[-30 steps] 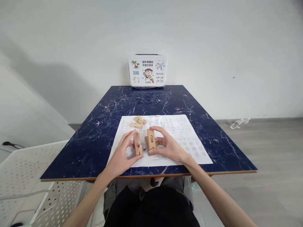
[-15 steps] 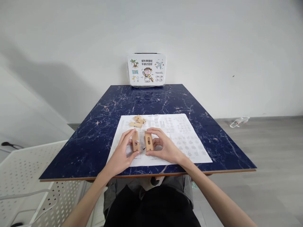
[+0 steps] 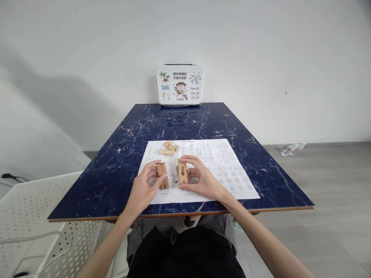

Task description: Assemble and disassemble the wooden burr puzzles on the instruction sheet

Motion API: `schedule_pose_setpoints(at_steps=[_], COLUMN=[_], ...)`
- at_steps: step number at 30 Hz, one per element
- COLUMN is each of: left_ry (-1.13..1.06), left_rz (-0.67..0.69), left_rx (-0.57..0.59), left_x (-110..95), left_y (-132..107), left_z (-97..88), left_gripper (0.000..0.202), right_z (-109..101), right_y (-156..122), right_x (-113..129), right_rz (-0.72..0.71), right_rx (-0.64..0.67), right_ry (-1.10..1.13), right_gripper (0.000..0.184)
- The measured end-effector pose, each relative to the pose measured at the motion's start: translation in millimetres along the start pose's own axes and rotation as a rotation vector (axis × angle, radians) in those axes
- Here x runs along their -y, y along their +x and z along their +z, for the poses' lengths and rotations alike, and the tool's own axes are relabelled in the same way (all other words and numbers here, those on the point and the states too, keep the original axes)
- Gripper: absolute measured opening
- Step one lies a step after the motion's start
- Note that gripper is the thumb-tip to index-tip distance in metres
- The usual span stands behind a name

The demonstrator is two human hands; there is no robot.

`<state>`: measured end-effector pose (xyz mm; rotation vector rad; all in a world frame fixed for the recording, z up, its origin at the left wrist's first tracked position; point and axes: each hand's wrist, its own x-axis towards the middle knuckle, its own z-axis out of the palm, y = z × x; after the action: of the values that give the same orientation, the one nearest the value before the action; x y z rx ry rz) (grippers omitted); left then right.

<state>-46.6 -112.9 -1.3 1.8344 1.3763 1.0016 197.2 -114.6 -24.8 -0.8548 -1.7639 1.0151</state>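
My left hand [image 3: 143, 189] pinches a small wooden block [image 3: 162, 174] between thumb and fingers, holding it just above the printed instruction sheet [image 3: 223, 170]. My right hand [image 3: 203, 179] grips a second wooden block with an oval slot [image 3: 182, 171], standing upright on the sheet. The two blocks are a few centimetres apart. A small heap of several loose wooden pieces [image 3: 169, 148] lies at the sheet's far left corner, beyond both hands.
The sheet lies on a dark blue marble-pattern table [image 3: 121, 154]. A white illustrated box [image 3: 179, 85] stands at the table's far edge against the wall. A white perforated basket [image 3: 34, 216] is at lower left. A plastic bottle [image 3: 292, 149] lies on the floor at right.
Both hands lowered the blocks towards the sheet. My left hand then drew its block leftwards and turned it, widening the gap between the two blocks. The right block stayed put.
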Motion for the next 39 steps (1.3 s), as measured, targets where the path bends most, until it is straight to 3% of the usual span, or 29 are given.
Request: schedule_pose_setpoints(at_steps=[5,9,21,25,30,39], left_ry=[0.053,0.06,-0.365,-0.42,-0.331,-0.355], left_rz=[0.088,0.146,-0.12,-0.143,-0.082,-0.072], left_rx=[-0.073,-0.124,-0.098,-0.064,-0.034,-0.074], left_x=[-2.1,-3.2,-13.2,-11.4,-3.7,-9.6], left_y=[-0.5,0.2,-8.5,-7.0,-6.7,-8.0], left_z=[-1.4,-2.0,-4.1,-5.2,-5.9,-3.7], left_gripper=[0.025,0.023,0.034,0.035,0.032,0.034], right_z=[0.6,1.0,2.4,5.6,14.7,27.5], right_y=[-0.9,-1.0,-1.4,-2.2,-2.6,-3.3], right_x=[-1.4,-3.5,0.2,3.0,7.1,6.1], right_rz=[0.008,-0.001,-0.016,-0.034,-0.104,-0.157], right_rx=[0.02,0.016,-0.007,-0.019,-0.02,-0.04], right_ry=[0.012,0.018,-0.058,-0.135,-0.207,-0.295], right_gripper=[0.068,0.069,0.068,0.071,0.078,0.076])
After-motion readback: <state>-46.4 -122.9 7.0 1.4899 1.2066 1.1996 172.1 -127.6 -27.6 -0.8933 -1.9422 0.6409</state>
